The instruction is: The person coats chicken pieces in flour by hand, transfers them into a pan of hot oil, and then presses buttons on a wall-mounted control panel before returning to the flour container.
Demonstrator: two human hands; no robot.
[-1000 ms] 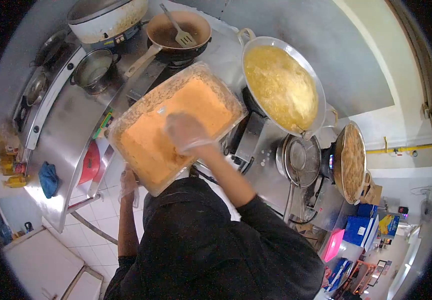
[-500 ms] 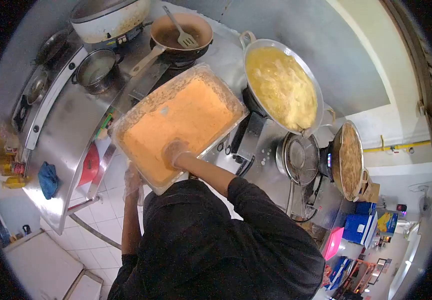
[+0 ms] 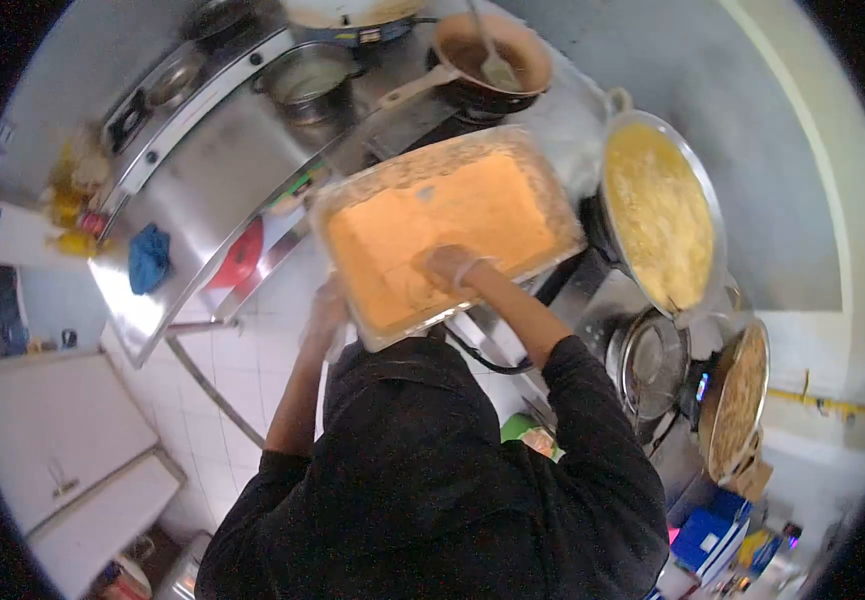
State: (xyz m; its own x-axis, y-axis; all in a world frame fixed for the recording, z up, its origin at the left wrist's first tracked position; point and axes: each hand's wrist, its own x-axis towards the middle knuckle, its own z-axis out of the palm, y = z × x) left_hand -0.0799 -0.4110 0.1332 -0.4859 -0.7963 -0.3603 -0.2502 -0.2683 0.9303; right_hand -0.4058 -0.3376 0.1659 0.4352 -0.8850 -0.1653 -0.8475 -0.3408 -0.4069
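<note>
A clear rectangular plastic tub (image 3: 324,220) of orange powder (image 3: 472,205) is in front of my body. My left hand (image 3: 327,308), in a thin clear glove, grips the tub's left side; its fingers are partly behind the wall and blurred. My right hand (image 3: 445,266), also gloved, is pressed into the powder near the tub's near side. Its fingers are dusted and sunk in, so their pose is hidden. A small greyish spot (image 3: 425,194) shows in the powder near the far wall.
Right of the tub, a large wok (image 3: 717,235) holds bubbling yellow oil. Beyond the tub is a frying pan (image 3: 542,75) with a slotted turner (image 3: 497,70). A strainer (image 3: 655,362) and another wide pan (image 3: 742,400) stand lower right. A blue cloth (image 3: 149,258) lies on the steel counter (image 3: 207,150).
The camera view has swung, so the tub, pans and counter all appear further right. My right hand stays in the powder, and my left hand stays at the tub's side.
</note>
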